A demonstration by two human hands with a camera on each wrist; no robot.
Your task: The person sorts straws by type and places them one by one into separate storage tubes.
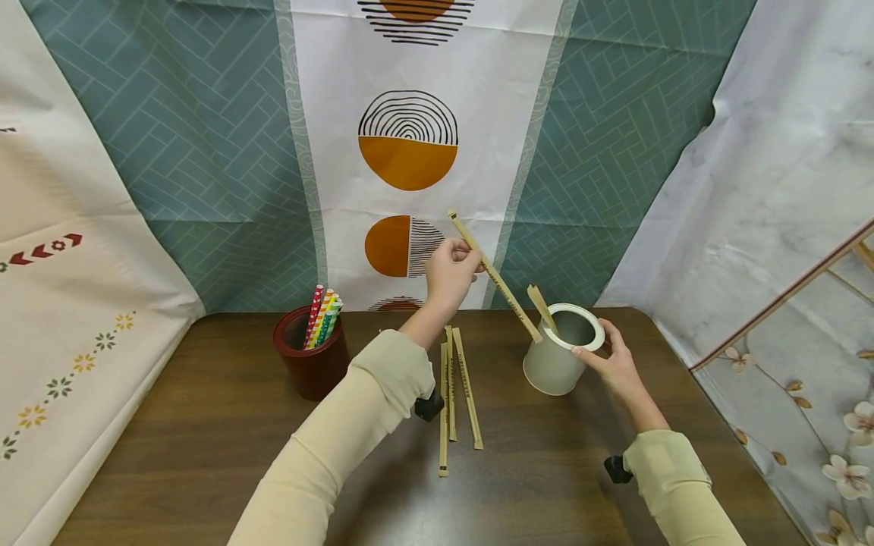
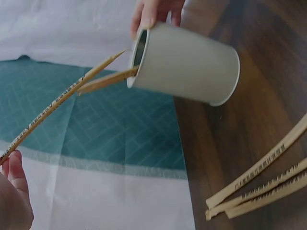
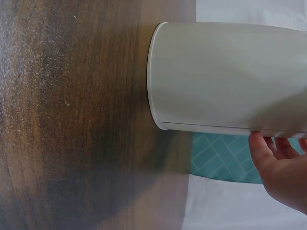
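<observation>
My left hand [image 1: 451,271] pinches a long thin stick in a printed tan paper wrapper [image 1: 505,292] near its middle. The stick slants down to the right, its lower end overlapping the near side of a pale grey canister [image 1: 551,370] in the head view. More tan wrapped sticks [image 1: 542,307] lean out of the canister's white-rimmed mouth. My right hand [image 1: 617,365] holds the canister at its right rim, thumb in front and fingers round the far side. In the right wrist view, the canister's base [image 3: 154,76] stands at the wooden table.
Several wrapped sticks [image 1: 467,390] lie lengthwise on the wooden table [image 1: 532,470] between the arms. A dark red canister [image 1: 312,375] at the left holds several patterned straws [image 1: 321,318]. Behind the table hangs a patterned cloth [image 1: 232,152]; a floral cloth [image 1: 806,425] borders the right.
</observation>
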